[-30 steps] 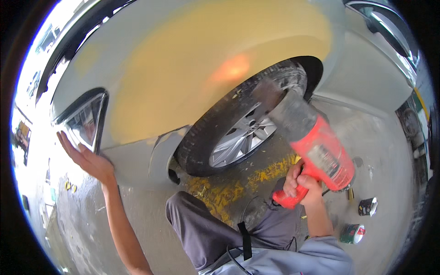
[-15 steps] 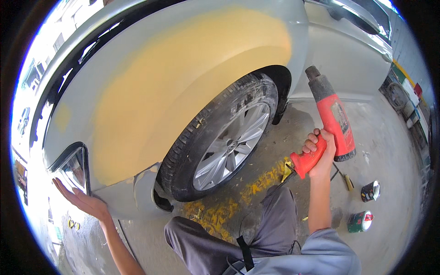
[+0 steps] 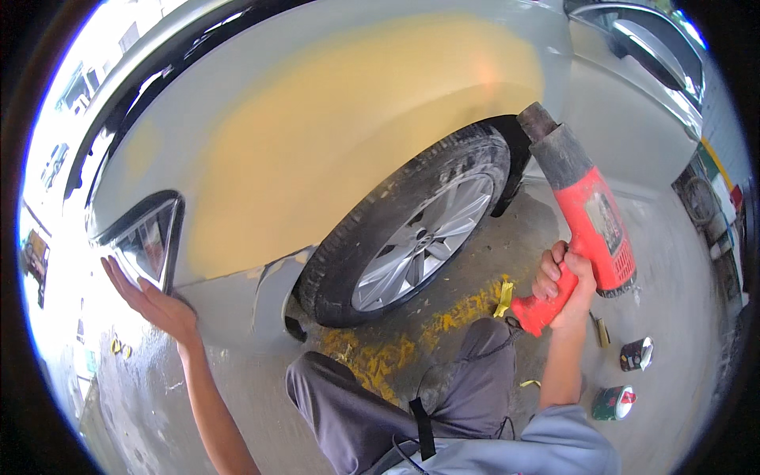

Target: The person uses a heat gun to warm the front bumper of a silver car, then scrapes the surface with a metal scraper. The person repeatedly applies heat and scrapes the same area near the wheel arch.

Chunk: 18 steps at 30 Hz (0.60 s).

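My right hand (image 3: 566, 286) is wrapped round the grip of a red heat gun (image 3: 595, 226). Its dark, dirty nozzle tilts up and left toward the car's fender (image 3: 317, 150), which carries a wide yellow-beige filler patch. A small orange glow shows on that patch above the wheel arch. At the fender's lower left corner, my left hand (image 3: 162, 307) is open, palm up and fingers outstretched, beside the dark-framed lamp opening (image 3: 146, 241). Whether it touches the car, I cannot tell. Below the arch stands the wheel (image 3: 423, 237), its tyre dusty.
Two small cans, a black one (image 3: 636, 355) and a green one (image 3: 609, 404), stand on the concrete at right near a brush (image 3: 602, 331). A cord runs from the gun past my knees. Worn yellow paint (image 3: 372, 356) marks the floor. The side mirror (image 3: 649, 55) juts out at upper right.
My view has shifted, so the car sits farther right. The heat gun is closer to the fender, and an orange glow now shows near the patch's right end. My left hand remains outstretched.
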Each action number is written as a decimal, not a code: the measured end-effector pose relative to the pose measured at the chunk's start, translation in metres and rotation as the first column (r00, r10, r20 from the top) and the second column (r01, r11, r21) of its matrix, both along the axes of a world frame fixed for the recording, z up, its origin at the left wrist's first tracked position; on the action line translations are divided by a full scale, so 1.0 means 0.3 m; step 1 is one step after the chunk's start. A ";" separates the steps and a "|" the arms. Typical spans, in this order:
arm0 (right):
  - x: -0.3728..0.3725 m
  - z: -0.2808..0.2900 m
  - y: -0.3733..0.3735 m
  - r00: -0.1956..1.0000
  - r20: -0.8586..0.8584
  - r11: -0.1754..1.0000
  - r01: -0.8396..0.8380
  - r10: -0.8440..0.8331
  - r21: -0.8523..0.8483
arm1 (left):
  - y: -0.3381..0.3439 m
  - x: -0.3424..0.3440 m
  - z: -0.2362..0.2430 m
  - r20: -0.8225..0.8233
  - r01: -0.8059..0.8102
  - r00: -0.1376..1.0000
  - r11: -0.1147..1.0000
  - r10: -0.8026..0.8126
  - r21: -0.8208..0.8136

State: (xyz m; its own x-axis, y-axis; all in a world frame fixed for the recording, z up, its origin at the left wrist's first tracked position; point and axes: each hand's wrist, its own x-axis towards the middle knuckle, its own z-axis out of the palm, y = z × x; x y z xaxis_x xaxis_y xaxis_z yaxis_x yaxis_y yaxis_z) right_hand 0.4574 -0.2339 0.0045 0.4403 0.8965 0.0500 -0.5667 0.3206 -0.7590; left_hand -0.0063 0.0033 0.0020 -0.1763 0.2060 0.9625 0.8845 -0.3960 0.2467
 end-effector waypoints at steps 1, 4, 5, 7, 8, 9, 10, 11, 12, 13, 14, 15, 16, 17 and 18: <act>-0.021 0.009 -0.009 0.998 0.044 0.999 -0.037 0.037 0.000 | -0.002 0.000 0.001 0.003 0.005 1.000 1.000 -0.005 -0.002; -0.074 0.010 -0.028 0.982 0.133 0.991 -0.135 0.133 0.007 | 0.002 0.011 -0.007 0.019 0.036 0.999 0.999 -0.036 0.005; -0.098 0.010 -0.035 0.974 0.163 0.987 -0.161 0.160 -0.005 | 0.000 0.010 -0.006 0.021 0.049 0.999 0.999 -0.049 0.006; -0.140 0.011 -0.047 0.956 0.198 0.976 -0.212 0.216 -0.037 | 0.013 -0.004 -0.015 -0.005 0.052 0.999 0.998 -0.052 0.018; -0.161 0.006 -0.054 0.942 0.238 0.971 -0.227 0.237 -0.071 | 0.016 -0.010 -0.021 -0.013 0.044 0.999 0.999 -0.044 0.022; -0.181 0.000 -0.064 0.926 0.276 0.966 -0.238 0.258 -0.104 | 0.009 -0.004 -0.020 0.007 0.056 0.998 0.998 -0.056 0.009; -0.195 -0.010 -0.069 0.906 0.311 0.957 -0.256 0.287 -0.137 | 0.003 -0.009 -0.015 -0.004 0.045 0.999 0.999 -0.045 0.014; -0.205 -0.019 -0.073 0.888 0.299 0.937 -0.321 0.349 -0.142 | 0.001 -0.015 -0.012 -0.006 0.039 0.999 0.999 -0.039 0.023; -0.224 -0.019 -0.078 0.860 0.364 0.931 -0.302 0.358 -0.203 | -0.001 -0.018 -0.007 -0.007 0.034 0.999 0.999 -0.034 0.032; -0.248 -0.012 -0.080 0.826 0.423 0.923 -0.282 0.373 -0.263 | -0.007 -0.022 -0.003 -0.012 0.042 0.999 0.998 -0.041 0.038; -0.266 -0.011 -0.085 0.788 0.484 0.915 -0.248 0.381 -0.318 | -0.002 -0.018 -0.005 -0.016 0.062 0.998 0.997 -0.062 0.051; -0.269 -0.033 -0.094 0.774 0.510 0.917 -0.232 0.376 -0.323 | -0.007 -0.013 -0.008 -0.015 0.063 0.998 0.997 -0.062 0.043; -0.282 -0.035 -0.095 0.742 0.550 0.916 -0.225 0.383 -0.333 | -0.009 -0.009 -0.004 -0.014 0.065 0.998 0.997 -0.065 0.042; -0.295 -0.034 -0.096 0.709 0.589 0.914 -0.218 0.389 -0.342 | -0.006 -0.015 -0.005 -0.022 0.068 0.997 0.996 -0.067 0.053; -0.307 -0.031 -0.094 0.673 0.625 0.913 -0.211 0.395 -0.350 | -0.007 -0.022 -0.007 -0.025 0.064 0.998 0.996 -0.063 0.059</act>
State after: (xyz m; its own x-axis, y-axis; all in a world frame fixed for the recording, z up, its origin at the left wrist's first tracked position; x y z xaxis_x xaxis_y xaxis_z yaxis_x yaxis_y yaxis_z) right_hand 0.3653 -0.2622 -0.0048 0.0722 0.9974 -0.0034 0.0887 -0.0098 -0.9960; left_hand -0.0130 0.0014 0.0000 -0.1424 0.1582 0.9771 0.8622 -0.4650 0.2009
